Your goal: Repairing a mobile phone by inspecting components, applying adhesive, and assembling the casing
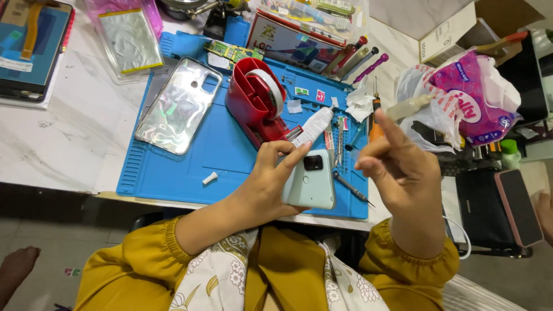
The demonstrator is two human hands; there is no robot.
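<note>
Left hand (271, 178) grips a pale green phone (311, 181), back side up, dark square camera block near its top; thumb and fingers wrap its left edge, holding it just above the near edge of the blue work mat (173, 167). Right hand (403, 167) is raised beside the phone, holding nothing, forefinger stretched upward, other fingers loosely curled. Judged from this: the phone's back appears seated on the body, so closing up looks largely done; whether the seam is fully pressed cannot be told. A white glue tube (314, 125) lies on the mat touching the phone's upper end, and a thin dark pick (351, 189) lies just right of the phone. Further out on the mat: a red tape dispenser (256, 103) with a white roll, a clear shiny phone case (178, 106) lying flat, a small white cap (210, 178). Packages: a flat box (288, 40) with red border and printed phone picture at the mat's far edge, a pink-tinted clear bag (124, 34) holding a silvery sheet on the far left, a white cardboard box (446, 34) far right, and a pink-and-white plastic bag (466, 98) beside the right hand. A dark pouch (481, 210) sits low right.
</note>
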